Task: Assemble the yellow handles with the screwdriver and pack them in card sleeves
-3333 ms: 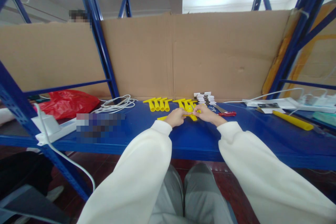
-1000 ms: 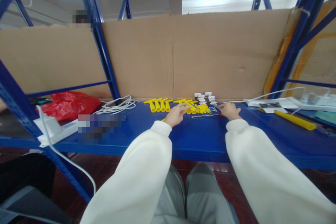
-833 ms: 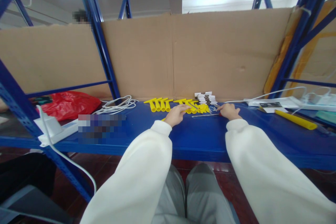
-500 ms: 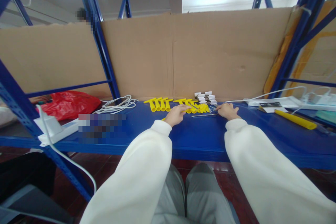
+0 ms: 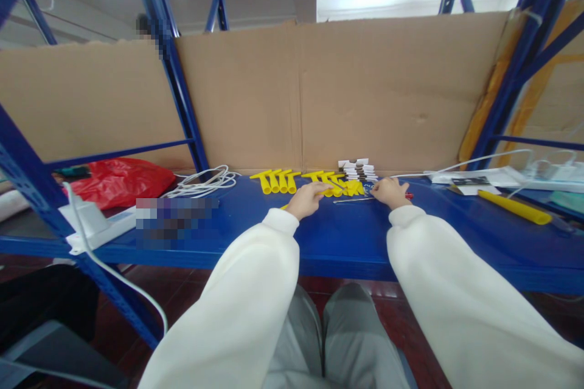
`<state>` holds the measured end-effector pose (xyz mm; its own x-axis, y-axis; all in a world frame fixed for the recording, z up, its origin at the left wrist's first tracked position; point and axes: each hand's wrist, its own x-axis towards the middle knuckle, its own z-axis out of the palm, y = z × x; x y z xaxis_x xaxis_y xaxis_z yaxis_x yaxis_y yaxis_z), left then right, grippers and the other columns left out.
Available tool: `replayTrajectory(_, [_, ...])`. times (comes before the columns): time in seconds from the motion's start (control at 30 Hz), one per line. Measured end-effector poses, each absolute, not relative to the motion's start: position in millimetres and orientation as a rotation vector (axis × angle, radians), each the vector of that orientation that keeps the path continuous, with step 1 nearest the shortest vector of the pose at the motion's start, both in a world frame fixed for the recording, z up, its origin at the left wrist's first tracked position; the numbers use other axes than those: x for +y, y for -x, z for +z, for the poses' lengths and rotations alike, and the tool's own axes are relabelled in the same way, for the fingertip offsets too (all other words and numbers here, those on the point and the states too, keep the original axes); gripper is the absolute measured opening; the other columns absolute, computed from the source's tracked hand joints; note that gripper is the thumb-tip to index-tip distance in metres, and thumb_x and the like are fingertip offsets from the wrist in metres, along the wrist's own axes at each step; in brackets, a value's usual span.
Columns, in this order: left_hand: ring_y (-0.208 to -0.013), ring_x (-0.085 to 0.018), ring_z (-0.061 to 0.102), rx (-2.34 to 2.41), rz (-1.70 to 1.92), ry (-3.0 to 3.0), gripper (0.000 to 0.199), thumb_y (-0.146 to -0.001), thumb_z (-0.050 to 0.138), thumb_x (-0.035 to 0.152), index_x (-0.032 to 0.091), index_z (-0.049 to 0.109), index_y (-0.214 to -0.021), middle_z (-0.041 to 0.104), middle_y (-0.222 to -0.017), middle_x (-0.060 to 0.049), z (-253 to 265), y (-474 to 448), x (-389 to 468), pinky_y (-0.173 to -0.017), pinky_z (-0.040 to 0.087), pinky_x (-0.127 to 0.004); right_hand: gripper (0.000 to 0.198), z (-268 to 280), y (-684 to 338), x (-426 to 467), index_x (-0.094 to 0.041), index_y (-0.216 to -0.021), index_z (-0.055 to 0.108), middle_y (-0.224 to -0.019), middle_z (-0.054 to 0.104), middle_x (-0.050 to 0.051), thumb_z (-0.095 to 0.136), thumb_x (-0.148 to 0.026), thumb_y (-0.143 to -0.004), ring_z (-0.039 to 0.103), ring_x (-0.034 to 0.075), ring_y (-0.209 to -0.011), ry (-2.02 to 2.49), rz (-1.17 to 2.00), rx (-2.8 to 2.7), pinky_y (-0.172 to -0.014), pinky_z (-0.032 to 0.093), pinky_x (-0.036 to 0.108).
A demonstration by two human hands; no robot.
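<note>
My left hand [image 5: 306,199] is closed around a yellow plastic piece [image 5: 285,207], mostly hidden by the hand; an end shows beside the wrist. My right hand [image 5: 390,192] reaches down with bent fingertips at a small pile of shiny metal bits [image 5: 367,188], too small to name. Whatever is in those fingers is hidden. A screwdriver [image 5: 352,200] lies between the hands, its shaft pointing left and its red handle showing beyond my right hand. Yellow T-shaped plastic handles [image 5: 279,181] stand in a row left of my left hand, with several more yellow pieces [image 5: 352,187] between the hands.
Behind the yellow pieces is a stack of small white and black parts [image 5: 356,170] against the cardboard wall [image 5: 387,91]. A yellow tube [image 5: 514,206] and a power strip [image 5: 474,179] lie right. White cable [image 5: 205,182] and a red bag [image 5: 123,182] lie left.
My right hand has moved slightly left and its fingers have drawn in over the metal bits, uncovering the red screwdriver handle. My left hand has stayed in place.
</note>
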<state>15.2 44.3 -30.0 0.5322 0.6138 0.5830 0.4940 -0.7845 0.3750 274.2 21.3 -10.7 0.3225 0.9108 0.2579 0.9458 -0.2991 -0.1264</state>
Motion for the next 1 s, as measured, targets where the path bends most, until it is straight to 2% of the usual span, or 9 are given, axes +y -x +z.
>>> replayTrajectory(0.5, [-0.122,-0.021,0.064,0.896,1.101,-2.571,0.041,-0.084,0.058,0.007,0.025,0.075,-0.116,0.071,-0.127,-0.006,-31.2,-15.9,47.6,-0.115,0.041,-0.039,0.029,-12.6,-275.5,28.3,-0.025,-0.095,0.080,-0.115,0.069,0.012,0.052,-0.021,-0.088,0.049,0.033,-0.119,2.316,-0.172,-1.705,-0.097,0.037,0.054])
replayTrajectory(0.77, [-0.123,-0.021,0.064,0.958,1.063,-2.576,0.042,-0.084,0.057,0.005,0.024,0.075,-0.117,0.072,-0.127,-0.005,-29.7,-16.5,43.8,-0.115,0.041,-0.038,0.030,-13.5,-272.4,28.1,-0.027,-0.103,0.079,-0.121,0.066,0.012,0.053,-0.022,-0.090,0.047,0.033,-0.122,2.278,-0.195,-1.773,-0.097,0.038,0.053])
replayTrajectory(1.0, [-0.123,-0.021,0.064,0.930,1.083,-2.580,0.042,-0.084,0.057,0.005,0.024,0.075,-0.117,0.071,-0.128,-0.006,-29.0,-16.6,43.7,-0.114,0.041,-0.038,0.031,-11.4,-271.0,25.3,-0.026,-0.099,0.079,-0.113,0.070,0.012,0.052,-0.019,-0.087,0.051,0.033,-0.119,2.281,-0.236,-1.797,-0.096,0.038,0.054])
